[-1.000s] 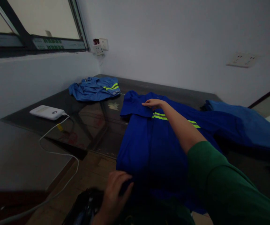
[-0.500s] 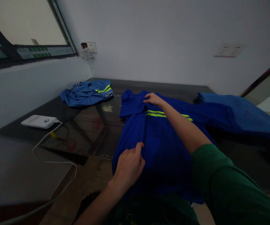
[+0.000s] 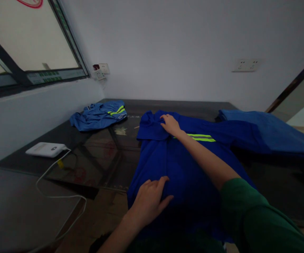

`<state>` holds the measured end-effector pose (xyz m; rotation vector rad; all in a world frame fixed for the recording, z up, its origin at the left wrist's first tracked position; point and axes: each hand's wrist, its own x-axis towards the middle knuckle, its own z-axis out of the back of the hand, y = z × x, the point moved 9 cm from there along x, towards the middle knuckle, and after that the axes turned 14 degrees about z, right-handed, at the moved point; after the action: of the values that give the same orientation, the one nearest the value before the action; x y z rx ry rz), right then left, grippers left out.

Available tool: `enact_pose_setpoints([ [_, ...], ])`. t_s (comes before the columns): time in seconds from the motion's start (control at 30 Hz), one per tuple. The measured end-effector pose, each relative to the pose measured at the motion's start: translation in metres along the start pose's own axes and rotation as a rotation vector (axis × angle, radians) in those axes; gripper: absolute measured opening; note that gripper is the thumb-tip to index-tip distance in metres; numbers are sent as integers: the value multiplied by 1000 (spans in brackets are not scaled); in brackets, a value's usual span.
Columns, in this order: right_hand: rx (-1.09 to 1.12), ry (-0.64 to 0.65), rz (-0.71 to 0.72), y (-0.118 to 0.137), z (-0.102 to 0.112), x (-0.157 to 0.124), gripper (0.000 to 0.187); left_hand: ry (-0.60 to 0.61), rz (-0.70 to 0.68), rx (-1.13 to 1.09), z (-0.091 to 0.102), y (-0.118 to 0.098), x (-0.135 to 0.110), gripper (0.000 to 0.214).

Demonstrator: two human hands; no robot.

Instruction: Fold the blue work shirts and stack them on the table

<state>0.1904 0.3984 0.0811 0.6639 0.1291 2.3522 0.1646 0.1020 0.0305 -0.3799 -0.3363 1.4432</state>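
Note:
A dark blue work jacket (image 3: 194, 165) with a yellow-green and grey reflective stripe lies spread on the table, its near end hanging toward me. Its left side shows a long straight edge and a folded-over flap at the upper left. My right hand (image 3: 170, 124) rests on the cloth by that flap, below the collar end, its fingers slightly spread. Lower down, my left hand (image 3: 150, 200) lies on the jacket's left part, with thumb and forefinger apart. The right sleeve stretches toward a lighter blue cloth at the right.
The dark glossy table (image 3: 101, 147) meets the wall at the back. A crumpled blue garment (image 3: 99, 116) lies at the back left, and a folded lighter blue cloth (image 3: 281, 130) at the right. A white device (image 3: 46, 149) with a white cable (image 3: 62, 196) sits near the left edge.
My left thumb and forefinger have parted from the jacket's front edge, which now lies flatter. My right hand has lowered onto the cloth. The view has tilted up slightly.

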Motion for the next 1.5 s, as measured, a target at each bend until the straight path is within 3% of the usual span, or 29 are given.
enact_pose_setpoints([
  [0.07,28,92,181,44,-19,2,47,1,0,3,-1,1,0,41],
  [0.13,4,237,245,74,-46,-2,64,-11,11,-1,-2,2,0,39],
  [0.23,-145,308,185,90,-71,-9,69,-32,29,-5,-3,2,0,40],
  [0.33,-149,258,138,89,-72,-7,49,3,46,4,0,4,1,44],
  [0.43,18,126,17,67,-48,9,41,96,12,-84,16,2,9,40],
  [0.53,104,17,-99,28,-15,30,38,6,-31,-233,64,5,39,29],
  [0.6,190,-78,-189,-6,9,40,36,-164,-42,-337,104,15,75,27],
  [0.67,453,-279,-340,-47,31,36,33,-313,-38,-470,136,35,121,25],
  [0.73,725,-453,-487,-83,41,22,27,-358,17,-596,149,61,177,22],
  [0.83,971,-545,-640,-118,39,-8,22,-374,228,-722,146,109,262,24],
  [0.9,1087,-499,-686,-129,27,-26,20,-394,311,-659,142,130,310,30],
  [0.97,1161,-380,-693,-132,13,-42,21,-408,314,-540,139,139,352,34],
  [1.07,1144,-229,-692,-136,1,-65,40,-377,247,-450,131,139,401,32],
  [1.27,1261,15,-523,-115,-4,-84,60,-205,82,-359,102,134,456,33],
  [1.37,1328,-43,-511,-105,2,-87,60,-177,66,-295,90,140,468,46],
  [1.5,1344,-131,-489,-98,7,-94,65,-203,18,-139,81,140,473,44],
])
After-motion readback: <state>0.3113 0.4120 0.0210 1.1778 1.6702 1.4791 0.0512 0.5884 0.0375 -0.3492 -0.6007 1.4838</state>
